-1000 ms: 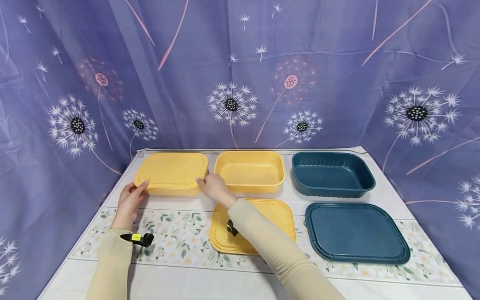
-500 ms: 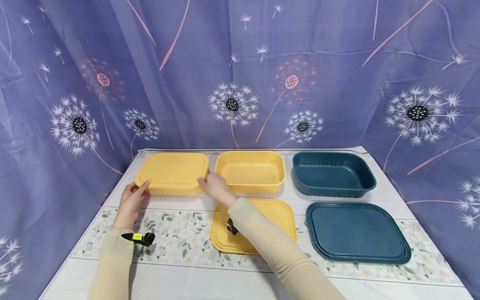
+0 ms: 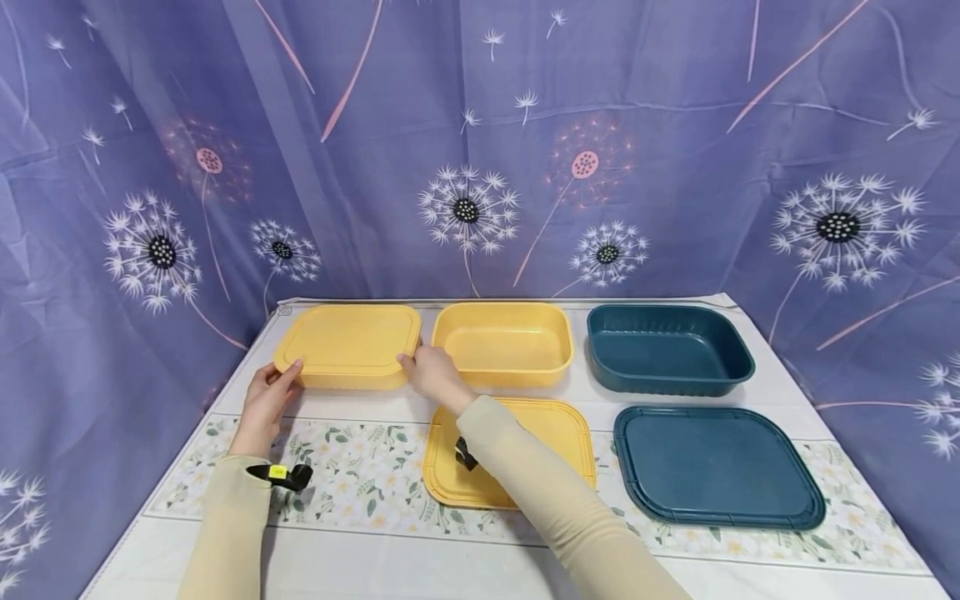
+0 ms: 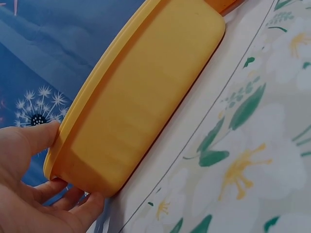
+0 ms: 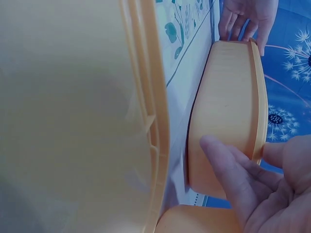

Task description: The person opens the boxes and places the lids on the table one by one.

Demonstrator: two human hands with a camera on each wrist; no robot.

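A yellow lidded food container stands at the back left of the table. My left hand grips its front left corner, thumb on the lid's edge and fingers against the side below the rim, as the left wrist view shows. At the opposite front corner my right hand holds it, thumb at the lid's rim and fingertips along the wall. The lid lies over the whole top of the container. Part of a loose yellow lid is hidden beneath my right forearm.
To the right of the lidded container are an uncovered yellow container and an uncovered dark teal one. In front of the teal container lies a teal lid. A purple dandelion-print curtain hangs behind the cloth-covered table.
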